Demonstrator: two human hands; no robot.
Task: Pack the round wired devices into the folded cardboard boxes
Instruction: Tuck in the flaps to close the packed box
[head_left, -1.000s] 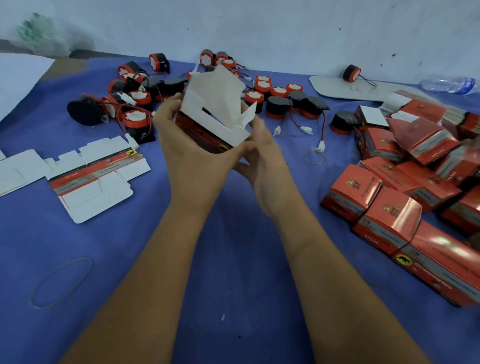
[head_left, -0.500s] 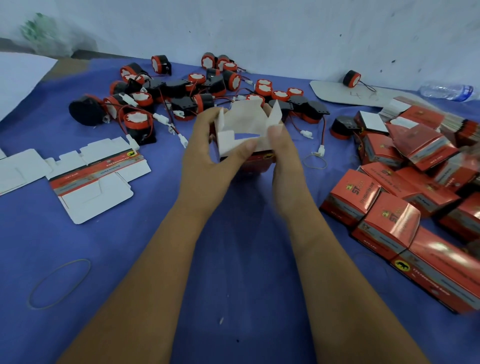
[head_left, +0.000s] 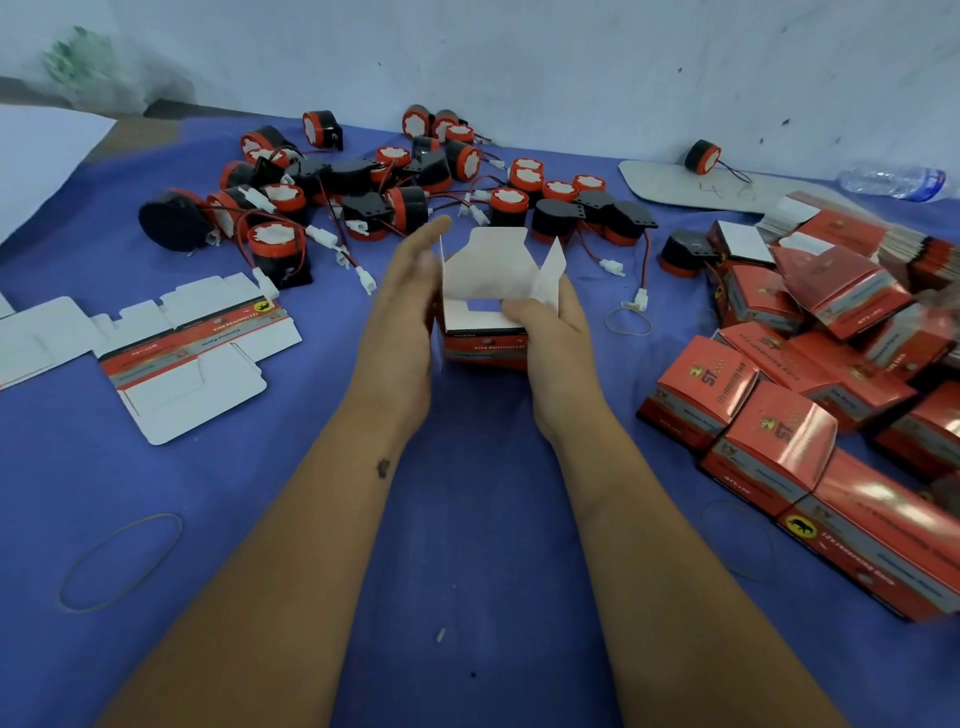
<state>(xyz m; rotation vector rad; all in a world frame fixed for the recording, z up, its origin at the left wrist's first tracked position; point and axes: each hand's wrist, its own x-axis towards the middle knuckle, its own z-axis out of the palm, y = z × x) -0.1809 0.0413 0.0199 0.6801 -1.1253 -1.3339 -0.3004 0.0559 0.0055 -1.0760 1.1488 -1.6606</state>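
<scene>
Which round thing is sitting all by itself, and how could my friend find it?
Look at the blue table and follow its far edge along the wall to the right. A pale flat board lies there, and the round wired device sits at its far end. Unlike the heaped devices, it sits alone, its thin wires trailing over the board.

— How is the light? — Even and fairly bright, cool in tone; shadows are faint; glare shows on the glossy red boxes (head_left: 883, 512) at right. — Sharpness? — Soft overall; the left hand (head_left: 410, 291) is motion-blurred; edges bow from the wide lens.
</scene>
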